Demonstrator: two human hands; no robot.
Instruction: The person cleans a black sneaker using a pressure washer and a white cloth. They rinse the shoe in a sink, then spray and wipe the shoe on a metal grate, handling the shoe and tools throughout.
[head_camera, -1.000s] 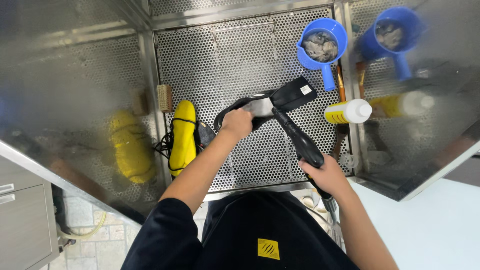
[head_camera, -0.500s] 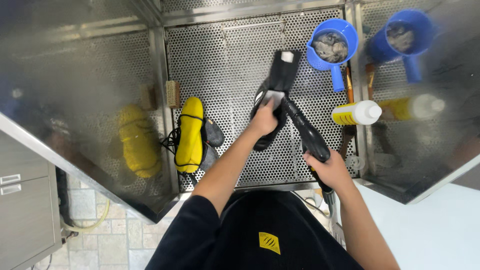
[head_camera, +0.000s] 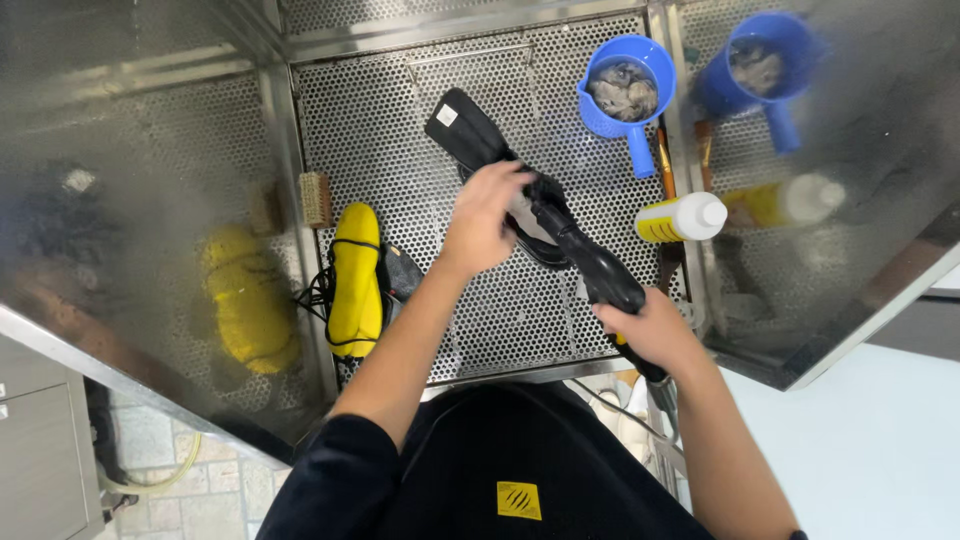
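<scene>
The left hand (head_camera: 487, 215) is clamped on a black shoe (head_camera: 480, 150) above the middle of the perforated steel basin floor (head_camera: 380, 110), while the right hand (head_camera: 650, 330) grips a black spray gun (head_camera: 585, 255) whose nozzle meets the shoe. A yellow shoe (head_camera: 355, 280) lies near the basin's left wall; a blue scoop (head_camera: 628, 85) and a yellow bottle (head_camera: 680, 218) sit along its right edge.

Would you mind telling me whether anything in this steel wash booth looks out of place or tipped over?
The white bottle with a yellow label lies on its side on the perforated steel floor, beside the blue scoop. Nothing looks spilled.
</scene>
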